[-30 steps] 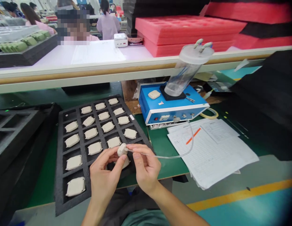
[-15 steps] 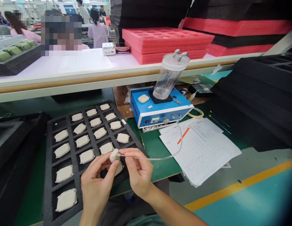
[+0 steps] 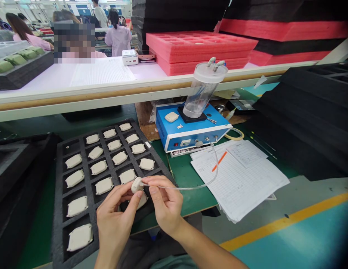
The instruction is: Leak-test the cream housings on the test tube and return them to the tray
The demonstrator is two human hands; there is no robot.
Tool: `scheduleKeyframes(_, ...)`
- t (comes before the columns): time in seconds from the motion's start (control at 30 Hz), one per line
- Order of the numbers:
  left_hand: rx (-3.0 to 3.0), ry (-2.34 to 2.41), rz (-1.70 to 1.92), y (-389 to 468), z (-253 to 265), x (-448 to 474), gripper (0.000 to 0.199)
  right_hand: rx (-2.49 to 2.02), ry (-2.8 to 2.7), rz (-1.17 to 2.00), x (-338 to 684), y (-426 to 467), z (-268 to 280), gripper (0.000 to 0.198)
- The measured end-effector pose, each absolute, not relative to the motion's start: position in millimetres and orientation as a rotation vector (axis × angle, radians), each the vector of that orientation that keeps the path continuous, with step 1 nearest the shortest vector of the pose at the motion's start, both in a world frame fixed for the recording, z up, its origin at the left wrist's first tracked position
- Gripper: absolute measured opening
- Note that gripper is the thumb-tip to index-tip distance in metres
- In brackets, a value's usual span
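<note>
The cream casing (image 3: 136, 185) was held above the black foam tray (image 3: 58, 209), at about ten o'clock from the right hand (image 3: 168, 209). It looked light, stiff and perhaps slightly slick, best taken by its rim with gentle pressure; the clear tube (image 3: 190, 188), running off toward three o'clock, seemed pliable and easiest to steer near its tip. The left hand (image 3: 113, 213) pinched the casing on edge between thumb and fingertips, forearm toward six o'clock; the right, fingers curled, pinched the tube, forearm toward four.
</note>
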State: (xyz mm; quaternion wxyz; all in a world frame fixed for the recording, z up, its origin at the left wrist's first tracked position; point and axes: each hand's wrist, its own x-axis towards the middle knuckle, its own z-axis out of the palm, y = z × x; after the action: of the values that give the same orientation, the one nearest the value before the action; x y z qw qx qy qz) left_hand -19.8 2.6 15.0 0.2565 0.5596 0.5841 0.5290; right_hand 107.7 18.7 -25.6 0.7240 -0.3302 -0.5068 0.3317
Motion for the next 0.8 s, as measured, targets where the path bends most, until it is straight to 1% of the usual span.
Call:
scheduleKeyframes(0.33, 1.53, 1.582, 1.428, 1.9, 16.1, -19.8, 0.018, -0.716, -1.115, 0.753, 107.9, 19.7, -25.9, 0.024)
scheduleKeyframes(0.8, 1.499, 1.592, 1.414, 1.8, 14.6, -19.9, 0.021, -0.749, -1.13, 0.711, 108.5, 19.8, -23.2, 0.018)
